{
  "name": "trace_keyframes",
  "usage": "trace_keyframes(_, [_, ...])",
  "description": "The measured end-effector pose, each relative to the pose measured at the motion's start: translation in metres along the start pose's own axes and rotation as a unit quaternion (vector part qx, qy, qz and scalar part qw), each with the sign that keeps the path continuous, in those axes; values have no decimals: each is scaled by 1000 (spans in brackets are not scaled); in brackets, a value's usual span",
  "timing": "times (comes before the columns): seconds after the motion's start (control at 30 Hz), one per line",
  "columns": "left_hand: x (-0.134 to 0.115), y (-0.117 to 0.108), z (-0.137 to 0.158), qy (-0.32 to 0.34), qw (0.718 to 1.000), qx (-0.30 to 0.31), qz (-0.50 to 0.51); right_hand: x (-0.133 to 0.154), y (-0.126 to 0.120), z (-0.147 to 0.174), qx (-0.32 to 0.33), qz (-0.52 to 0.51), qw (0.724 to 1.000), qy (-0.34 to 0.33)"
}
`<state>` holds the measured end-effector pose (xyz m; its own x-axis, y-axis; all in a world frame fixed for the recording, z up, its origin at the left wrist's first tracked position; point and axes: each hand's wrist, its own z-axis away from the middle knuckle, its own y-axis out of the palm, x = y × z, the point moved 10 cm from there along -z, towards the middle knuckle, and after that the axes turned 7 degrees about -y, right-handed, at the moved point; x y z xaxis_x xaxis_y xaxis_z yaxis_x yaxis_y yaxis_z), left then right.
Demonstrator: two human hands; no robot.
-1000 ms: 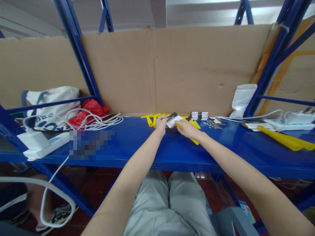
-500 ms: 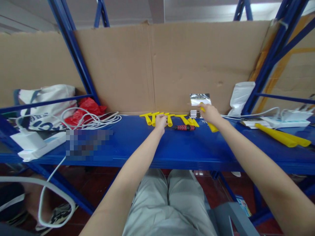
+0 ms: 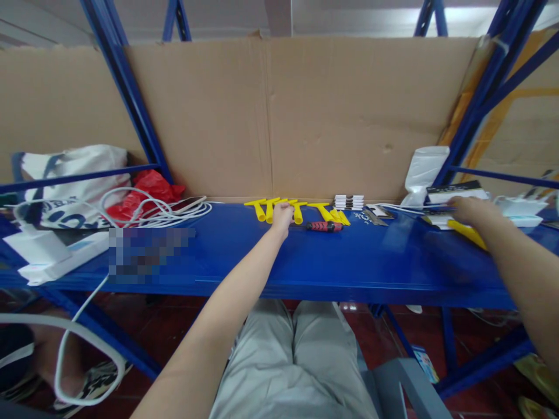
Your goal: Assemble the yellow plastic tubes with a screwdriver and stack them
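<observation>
My left hand [image 3: 283,215] is closed around the middle of a row of yellow T-shaped plastic tools [image 3: 261,210] on the blue shelf; the fingers mostly hide the piece they grip. Just right of it lies a red and black screwdriver [image 3: 324,226]. Farther right, beside several small yellow pieces [image 3: 340,217], stands a stack of small white boxes [image 3: 348,201]. At the right end, my right hand [image 3: 470,210] is closed at the edge of a flat black-and-white packet [image 3: 458,191]. A yellow tapered handle [image 3: 467,233] lies beneath that hand, partly covered by the forearm.
A cardboard sheet [image 3: 323,116] backs the blue shelf [image 3: 262,256]. Coiled white cables [image 3: 148,208], a red plastic bag [image 3: 155,185] and a cloth bag [image 3: 81,174] sit at the left. Loose small bits and metal plates [image 3: 376,216] lie right of centre; a white pouch [image 3: 423,171] leans near the post.
My right hand has swung from the white boxes to the shelf's right end, with the flat packet. Small bits and plates it covered now show. My left hand stays among the yellow tools.
</observation>
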<state>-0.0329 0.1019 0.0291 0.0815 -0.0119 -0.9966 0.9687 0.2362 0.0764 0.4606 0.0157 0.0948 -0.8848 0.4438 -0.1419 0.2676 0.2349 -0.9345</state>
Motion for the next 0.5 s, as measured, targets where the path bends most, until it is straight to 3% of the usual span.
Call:
trace_keyframes(0.1, [1, 1, -1, 6, 1000, 2, -1, -15, 24, 7, 91, -6, 995, 35])
trace_keyframes(0.5, [-1, 5, 1, 18, 1000, 13, -20, -31, 53, 2, 98, 26, 995, 4])
